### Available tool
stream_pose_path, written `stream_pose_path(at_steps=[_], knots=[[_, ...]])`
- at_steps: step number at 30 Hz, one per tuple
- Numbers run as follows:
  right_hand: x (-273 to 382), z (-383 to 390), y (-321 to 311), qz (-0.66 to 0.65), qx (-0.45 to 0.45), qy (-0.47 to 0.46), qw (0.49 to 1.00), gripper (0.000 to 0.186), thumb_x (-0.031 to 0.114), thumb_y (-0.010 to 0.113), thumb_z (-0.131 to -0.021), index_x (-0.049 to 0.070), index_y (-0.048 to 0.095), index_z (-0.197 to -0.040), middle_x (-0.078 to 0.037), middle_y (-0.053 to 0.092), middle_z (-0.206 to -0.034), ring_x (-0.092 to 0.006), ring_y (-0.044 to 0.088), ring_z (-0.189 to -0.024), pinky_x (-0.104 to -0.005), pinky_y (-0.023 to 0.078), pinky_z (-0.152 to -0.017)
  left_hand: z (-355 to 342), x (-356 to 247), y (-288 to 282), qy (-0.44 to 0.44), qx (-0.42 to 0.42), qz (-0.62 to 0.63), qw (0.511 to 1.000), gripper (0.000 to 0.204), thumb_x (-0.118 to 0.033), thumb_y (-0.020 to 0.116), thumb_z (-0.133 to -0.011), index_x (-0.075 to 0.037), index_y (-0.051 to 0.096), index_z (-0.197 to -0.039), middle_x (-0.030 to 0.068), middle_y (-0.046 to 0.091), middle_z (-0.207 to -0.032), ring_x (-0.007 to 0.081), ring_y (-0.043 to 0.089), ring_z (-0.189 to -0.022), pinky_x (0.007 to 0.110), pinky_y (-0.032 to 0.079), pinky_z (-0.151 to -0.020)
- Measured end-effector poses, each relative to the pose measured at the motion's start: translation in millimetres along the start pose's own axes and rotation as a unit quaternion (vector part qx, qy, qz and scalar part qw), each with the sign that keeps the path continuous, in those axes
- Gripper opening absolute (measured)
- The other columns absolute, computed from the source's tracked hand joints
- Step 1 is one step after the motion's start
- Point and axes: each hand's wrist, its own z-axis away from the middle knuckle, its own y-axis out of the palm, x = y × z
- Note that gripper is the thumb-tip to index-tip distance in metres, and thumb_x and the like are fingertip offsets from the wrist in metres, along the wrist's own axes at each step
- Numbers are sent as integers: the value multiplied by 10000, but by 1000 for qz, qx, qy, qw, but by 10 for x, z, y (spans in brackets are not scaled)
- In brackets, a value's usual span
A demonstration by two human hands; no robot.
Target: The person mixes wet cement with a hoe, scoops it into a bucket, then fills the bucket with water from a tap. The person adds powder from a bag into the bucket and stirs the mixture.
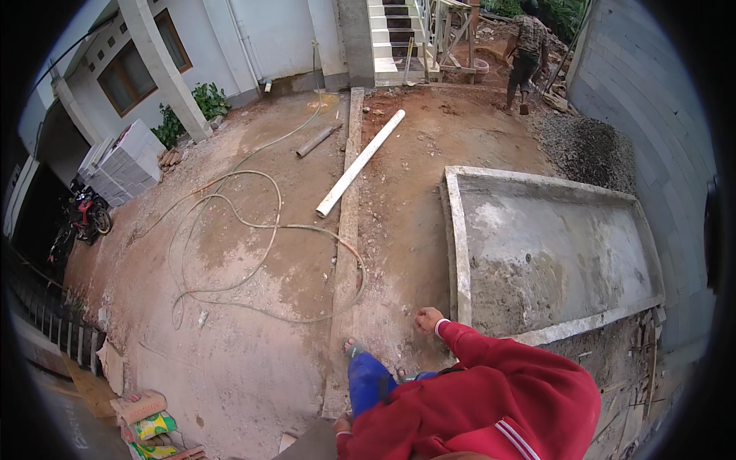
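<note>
My right hand (428,320) hangs in front of me with its fingers curled in. Nothing shows in it, and it touches nothing. Beside it is the pale rim of a low concrete basin (459,264) with a wet grey floor. My left hand (343,424) is low by my blue trouser leg, mostly hidden by the red sleeve, so its fingers cannot be made out. A long hose (280,192) lies in loops on the ground ahead to the left. Beyond its loops lie a long white pipe (360,164) and a shorter grey pipe (319,141).
A raised concrete strip (345,253) runs ahead past my foot. Far right, a person (529,50) stands near a gravel heap (589,149) by a block wall. Stacked blocks (126,165) and a red motorbike (90,212) are left; several sacks (149,422) lie at lower left.
</note>
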Motion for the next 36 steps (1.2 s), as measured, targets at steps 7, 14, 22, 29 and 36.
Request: stream_pose_path(at_steps=[7,14,22,29,36], knots=[[-173,-214,-276,78,-24,248,965,234,164,526,-936,11,678,-1026,-135,723,-853,-235,711,-667,-363,583,-556,-1134,-1610,195,-131,7,126,983,469,-304,489,-948,11,564,-1287,197,703,-1037,341,681,-980,444,539,-815],[515,-556,-588,-308,-199,258,894,193,142,547,-942,-16,637,-1008,-165,687,-823,-261,667,-594,-376,546,-501,-2298,-4188,257,-97,0,-15,995,420,-251,485,-962,29,523,-1274,207,694,-1063,341,690,-945,416,563,-768],[1065,-2116,-720,-332,-215,214,893,180,148,597,-923,10,682,-1001,-118,715,-841,-222,701,-736,-354,574,-652,-3676,-8122,1647,69,-96,-63,991,315,-220,481,-985,-15,548,-1215,165,705,-985,266,703,-767,349,555,-633],[90,-3598,-2474,-162,-32,382,909,250,172,520,-942,21,718,-919,-140,724,-822,-253,714,-668,-351,576,-539,-3324,-9559,4709,197,142,-143,959,286,-244,559,-988,-63,589,-1207,102,709,-943,194,697,-741,324,532,-604],[2253,-5199,-5585,-388,-295,233,842,218,125,514,-933,37,581,-1120,-137,679,-823,-258,674,-608,-410,556,-521,-3265,-9740,5760,15,163,-270,949,268,-203,547,-979,-50,603,-1192,143,713,-999,269,717,-816,409,571,-651]])
